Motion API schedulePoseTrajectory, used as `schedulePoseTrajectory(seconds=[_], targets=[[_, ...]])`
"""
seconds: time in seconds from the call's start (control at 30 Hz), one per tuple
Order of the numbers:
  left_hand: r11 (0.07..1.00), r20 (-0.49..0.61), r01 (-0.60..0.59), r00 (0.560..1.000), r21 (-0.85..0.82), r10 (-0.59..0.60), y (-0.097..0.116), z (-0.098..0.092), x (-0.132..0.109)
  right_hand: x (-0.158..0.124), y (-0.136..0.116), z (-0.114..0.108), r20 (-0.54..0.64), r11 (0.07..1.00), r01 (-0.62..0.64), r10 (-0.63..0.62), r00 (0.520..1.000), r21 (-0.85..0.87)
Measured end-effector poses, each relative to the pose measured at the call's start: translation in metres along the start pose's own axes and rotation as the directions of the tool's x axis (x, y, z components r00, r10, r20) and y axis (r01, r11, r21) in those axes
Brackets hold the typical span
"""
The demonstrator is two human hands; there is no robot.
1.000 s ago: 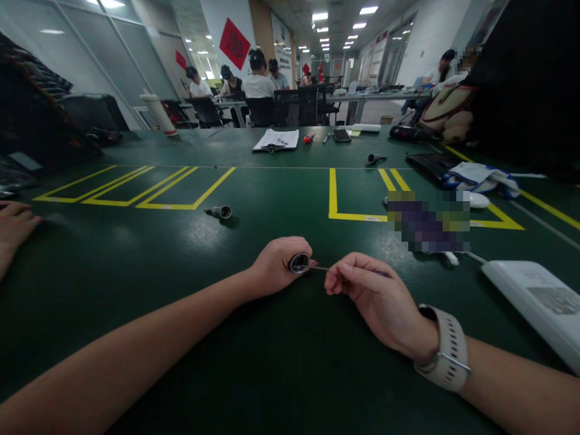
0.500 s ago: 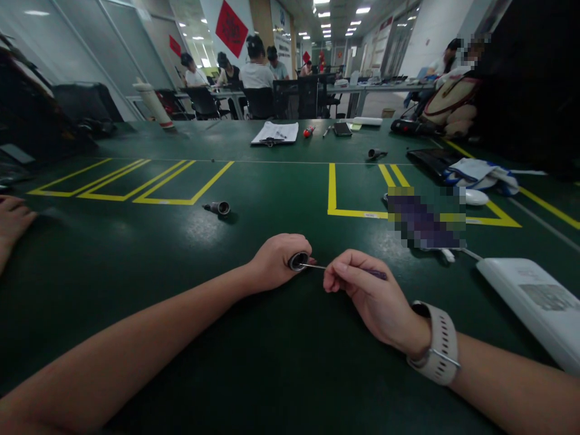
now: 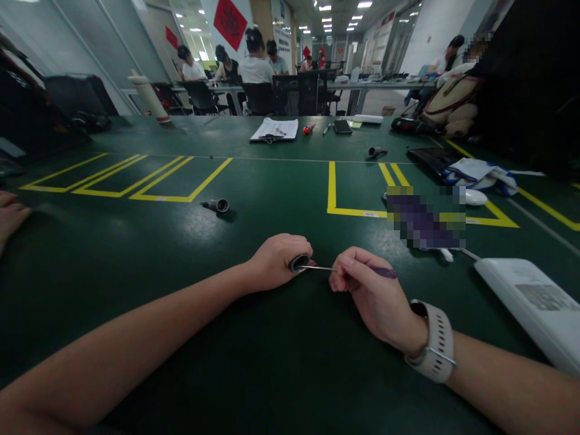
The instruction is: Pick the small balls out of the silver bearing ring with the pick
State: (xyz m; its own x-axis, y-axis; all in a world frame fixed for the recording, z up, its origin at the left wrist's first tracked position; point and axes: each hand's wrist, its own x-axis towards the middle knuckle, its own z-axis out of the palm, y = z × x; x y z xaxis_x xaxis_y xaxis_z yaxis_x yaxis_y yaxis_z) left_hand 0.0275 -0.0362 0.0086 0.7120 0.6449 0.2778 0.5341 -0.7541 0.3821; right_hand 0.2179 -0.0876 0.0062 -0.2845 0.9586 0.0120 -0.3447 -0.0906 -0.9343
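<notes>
My left hand point(image 3: 277, 261) is wrapped round a dark hollow tubular part point(image 3: 299, 263), its round mouth turned towards my right hand. Most of that part is hidden in the fist. My right hand point(image 3: 367, 290) pinches a screwdriver point(image 3: 385, 273) with a purple handle. Its thin metal shaft points left, and its tip reaches into the mouth of the tube; the tip itself cannot be made out. Beyond my left hand lies a similar dark tubular part point(image 3: 216, 206) with a narrow end, on its side on the green table point(image 3: 272, 362).
Another person's hand point(image 3: 11, 214) rests at the left edge. To the right are a white power bank point(image 3: 521, 296), a blurred-out phone point(image 3: 421, 220) and a cloth point(image 3: 480, 175). Another dark part point(image 3: 376, 152) and a clipboard point(image 3: 274, 129) lie farther back. Yellow tape marks the table.
My right hand has shifted slightly right with the screwdriver, so more of the shaft shows outside the tube. My left hand keeps its hold almost unmoved.
</notes>
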Motion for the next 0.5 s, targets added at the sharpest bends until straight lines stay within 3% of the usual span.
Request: schedulePoseTrajectory(seconds=[0.5], targets=[[0.999,-0.007,0.005,1.000,0.038,-0.005,-0.0010,0.0024,-0.0026,0.0012,-0.0058,0.0021,-0.085,0.988,-0.028,0.042,0.995,0.152]])
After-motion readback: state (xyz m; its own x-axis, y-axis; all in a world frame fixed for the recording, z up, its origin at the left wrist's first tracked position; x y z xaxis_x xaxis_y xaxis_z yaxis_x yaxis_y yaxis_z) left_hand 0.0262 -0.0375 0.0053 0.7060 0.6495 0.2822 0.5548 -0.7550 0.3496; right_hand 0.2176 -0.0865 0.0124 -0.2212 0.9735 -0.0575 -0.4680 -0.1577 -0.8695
